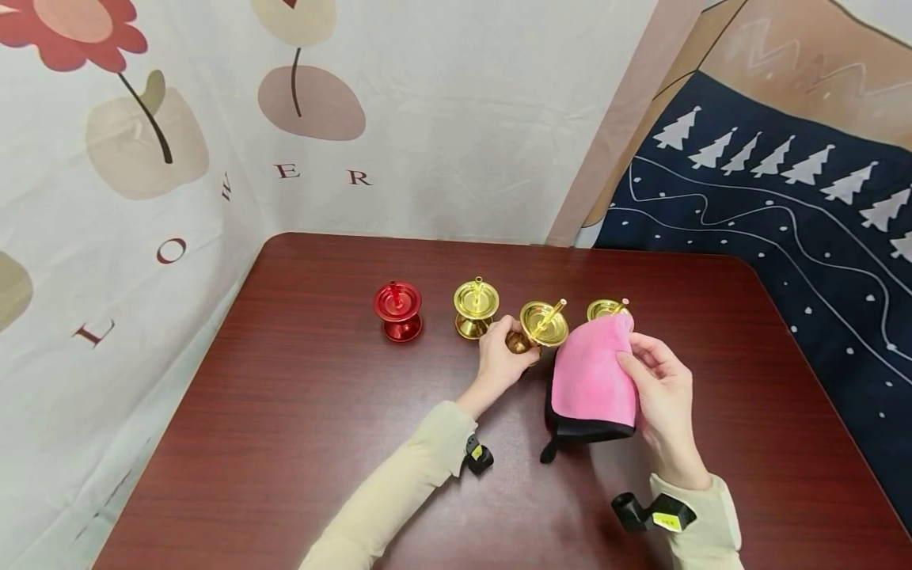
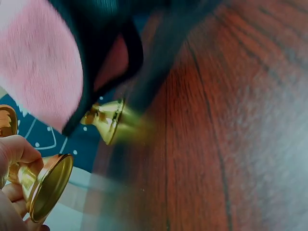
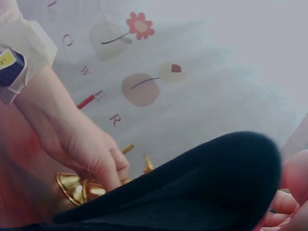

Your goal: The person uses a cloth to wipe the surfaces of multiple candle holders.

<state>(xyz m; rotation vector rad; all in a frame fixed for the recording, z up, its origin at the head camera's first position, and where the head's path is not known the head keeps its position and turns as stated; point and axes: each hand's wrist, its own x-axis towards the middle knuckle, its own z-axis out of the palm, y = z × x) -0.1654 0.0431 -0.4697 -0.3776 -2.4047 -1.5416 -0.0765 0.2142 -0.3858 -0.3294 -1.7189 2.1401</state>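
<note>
My left hand [image 1: 499, 356] grips a gold candle holder [image 1: 545, 323] by its lower part, lifted and tilted so that its dish and centre stem lean right. In the left wrist view the holder's hollow flared base [image 2: 50, 185] faces the table side. My right hand [image 1: 666, 388] pinches a pink cloth [image 1: 594, 372] with black edging and a small loop, held up beside that holder. Seen from the right wrist, the cloth's dark side [image 3: 192, 187] covers much of the view. Behind the cloth stands another gold candle holder [image 1: 604, 308], its lower part hidden in the head view.
A red candle holder [image 1: 397, 303] stands upright at the left of the row, with a gold candle holder [image 1: 476, 301] between it and my left hand. All are on the dark red-brown wooden table [image 1: 299, 380]. Printed fabric [image 1: 463, 158] hangs behind the table's back edge.
</note>
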